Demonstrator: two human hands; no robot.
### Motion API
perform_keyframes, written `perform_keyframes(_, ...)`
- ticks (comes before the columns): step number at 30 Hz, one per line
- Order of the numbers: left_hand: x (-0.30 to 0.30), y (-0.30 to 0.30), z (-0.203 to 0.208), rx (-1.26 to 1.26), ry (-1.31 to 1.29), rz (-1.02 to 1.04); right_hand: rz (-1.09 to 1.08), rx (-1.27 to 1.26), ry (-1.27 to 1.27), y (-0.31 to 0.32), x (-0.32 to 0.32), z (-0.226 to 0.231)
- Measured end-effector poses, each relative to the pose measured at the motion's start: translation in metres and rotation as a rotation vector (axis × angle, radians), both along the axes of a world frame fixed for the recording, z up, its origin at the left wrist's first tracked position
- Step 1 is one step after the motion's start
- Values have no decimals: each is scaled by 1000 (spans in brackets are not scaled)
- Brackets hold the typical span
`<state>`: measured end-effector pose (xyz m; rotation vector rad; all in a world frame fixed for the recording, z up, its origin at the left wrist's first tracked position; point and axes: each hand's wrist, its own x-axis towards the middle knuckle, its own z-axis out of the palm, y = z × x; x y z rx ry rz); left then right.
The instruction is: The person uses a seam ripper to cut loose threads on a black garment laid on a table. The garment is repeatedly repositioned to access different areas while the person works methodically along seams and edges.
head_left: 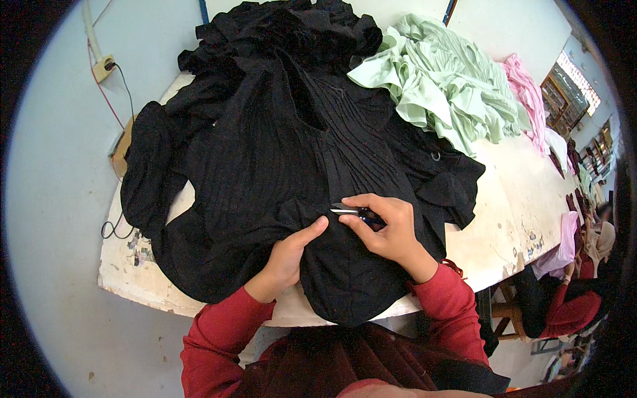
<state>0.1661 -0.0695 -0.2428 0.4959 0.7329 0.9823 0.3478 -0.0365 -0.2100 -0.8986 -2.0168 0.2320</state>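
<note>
A black pleated garment (265,146) lies spread before me, its front part reaching the table's near edge. My left hand (286,260) pinches a fold of it near the middle, thumb on top and the other fingers hidden beneath the cloth. In my right hand (393,231) is a small pair of thread snips (346,211), held between thumb and fingers. The blades point left and touch or nearly touch the cloth, just right of my left thumb. Whether a thread lies between the blades is too small to tell.
More black cloth (292,30) is heaped behind the garment. Pale green garments (451,79) and pink cloth (524,93) lie at the back right of the worn white table (504,179). A wall socket (103,68) with cables is at left. Another person (577,305) sits at far right.
</note>
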Motion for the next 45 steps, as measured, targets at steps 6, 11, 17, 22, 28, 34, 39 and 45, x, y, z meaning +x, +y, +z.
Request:
perform_keyframes(6, -2, -1, 5, -17, -58, -25, 16, -73, 54, 0, 2, -3)
perform_keyframes(11, 4, -5, -10, 85, 168, 122, 220, -642, 618, -5, -4, 3)
perform_keyframes(17, 7, -17, -11, 269, 488, 94, 28, -770, 397, -11, -21, -8)
perform_keyframes(22, 8, -19, -5, 306, 422, 51, 292, -1161, 747, -6, -14, -11)
perform_keyframes(28, 4, -18, -5, 92, -132, 3, 438, -1019, 675, -1, -6, -17)
perform_keyframes(34, 4, -17, 2, 100, -95, -10, 35, -260, 134, -6, 9, 16)
perform_keyframes(39, 5, -18, 3, 107, -27, -55, -22, -50, 35, -17, 6, 12)
perform_keyframes(45, 5, -19, 5, 122, -22, -51, -40, 70, -14, -16, 3, 7)
